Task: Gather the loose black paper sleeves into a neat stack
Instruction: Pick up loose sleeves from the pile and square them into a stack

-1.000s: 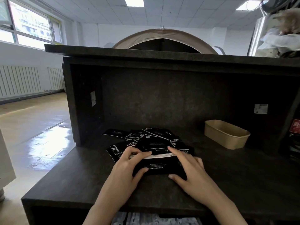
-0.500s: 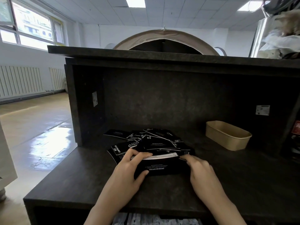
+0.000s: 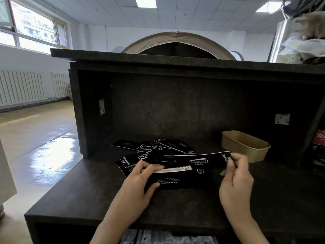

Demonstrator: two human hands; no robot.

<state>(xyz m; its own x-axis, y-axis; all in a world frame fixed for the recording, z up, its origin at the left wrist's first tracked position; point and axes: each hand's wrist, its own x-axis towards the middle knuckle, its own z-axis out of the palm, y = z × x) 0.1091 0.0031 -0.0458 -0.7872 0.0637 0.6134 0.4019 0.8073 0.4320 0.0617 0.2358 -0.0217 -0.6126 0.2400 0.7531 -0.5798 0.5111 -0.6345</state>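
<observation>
left hand (image 3: pixel 140 180) grips the near-left end of the stack of black sleeves (image 3: pixel 175 175) on the dark worktop (image 3: pixel 88 199) — fingers curled over its white edges, thumb at the front. right hand (image 3: pixel 235 175) pinches the end of a single sleeve (image 3: pixel 198 161), held just above the stack. more loose sleeves (image 3: pixel 158 148) lie fanned behind — a tan paper tray (image 3: pixel 246 147) sits near, off to the right
</observation>
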